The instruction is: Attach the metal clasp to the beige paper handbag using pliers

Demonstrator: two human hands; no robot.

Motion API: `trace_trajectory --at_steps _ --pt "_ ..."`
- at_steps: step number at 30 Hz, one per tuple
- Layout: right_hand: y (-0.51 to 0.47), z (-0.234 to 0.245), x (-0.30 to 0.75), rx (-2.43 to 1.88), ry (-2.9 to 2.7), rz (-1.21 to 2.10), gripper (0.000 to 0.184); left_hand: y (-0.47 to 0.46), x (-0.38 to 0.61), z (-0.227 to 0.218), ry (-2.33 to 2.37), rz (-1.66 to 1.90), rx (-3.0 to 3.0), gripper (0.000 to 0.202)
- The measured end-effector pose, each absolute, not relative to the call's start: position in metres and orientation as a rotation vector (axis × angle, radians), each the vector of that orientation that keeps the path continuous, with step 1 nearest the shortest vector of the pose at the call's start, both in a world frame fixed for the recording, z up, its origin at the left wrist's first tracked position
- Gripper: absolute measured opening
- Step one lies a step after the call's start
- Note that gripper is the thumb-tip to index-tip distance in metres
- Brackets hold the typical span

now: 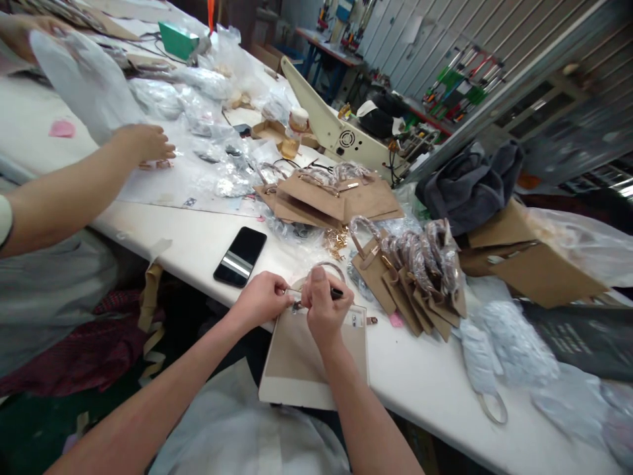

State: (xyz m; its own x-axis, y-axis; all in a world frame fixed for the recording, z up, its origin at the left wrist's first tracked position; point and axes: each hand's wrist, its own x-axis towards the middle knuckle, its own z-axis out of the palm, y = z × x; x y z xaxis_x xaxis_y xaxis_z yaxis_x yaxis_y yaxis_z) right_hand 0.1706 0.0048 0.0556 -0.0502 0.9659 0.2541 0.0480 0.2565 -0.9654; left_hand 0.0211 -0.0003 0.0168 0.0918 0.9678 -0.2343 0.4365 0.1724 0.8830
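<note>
My right hand is closed around a slim black-handled screwdriver; its thin metal shaft points left between my hands. Thumb and fingertips of my left hand are pinched together by the shaft's end, and whatever small piece they hold is hidden. Under both hands a flat beige bag panel overhangs the table's front edge. A curved handle shows just behind my right fingers. A small metal-tipped tab sticks out at the panel's right edge. Gold-coloured fittings lie in a heap behind my hands.
A black phone lies left on the white table. Brown bag panels with wrapped handles lean at right; more brown panels are stacked behind. At left, a co-worker's hands handle a white plastic bag. Wrapped parts lie far right.
</note>
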Motion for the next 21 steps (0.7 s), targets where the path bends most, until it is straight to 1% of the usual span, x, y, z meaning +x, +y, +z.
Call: trace_trajectory --at_steps 3,7,11,17,21 --pt "0.013 0.058 0.172 -0.983 -1.262 1.048 0.063 0.001 0.024 0.026 1.587 0.66 1.448 0.016" --pt "0.014 0.067 0.179 -0.845 -1.134 1.163 0.065 -0.001 0.028 0.033 1.691 0.615 1.482 0.007" --pt "0.007 0.075 0.182 -0.777 -1.049 1.242 0.067 -0.003 0.029 0.037 1.714 0.571 1.469 0.007" --pt "0.004 0.071 0.172 -0.824 -0.993 1.347 0.067 -0.005 0.028 0.041 1.735 0.534 1.489 0.006" --pt "0.024 0.063 0.166 -0.924 -0.947 1.394 0.069 -0.006 0.029 0.041 1.73 0.544 1.475 0.005"
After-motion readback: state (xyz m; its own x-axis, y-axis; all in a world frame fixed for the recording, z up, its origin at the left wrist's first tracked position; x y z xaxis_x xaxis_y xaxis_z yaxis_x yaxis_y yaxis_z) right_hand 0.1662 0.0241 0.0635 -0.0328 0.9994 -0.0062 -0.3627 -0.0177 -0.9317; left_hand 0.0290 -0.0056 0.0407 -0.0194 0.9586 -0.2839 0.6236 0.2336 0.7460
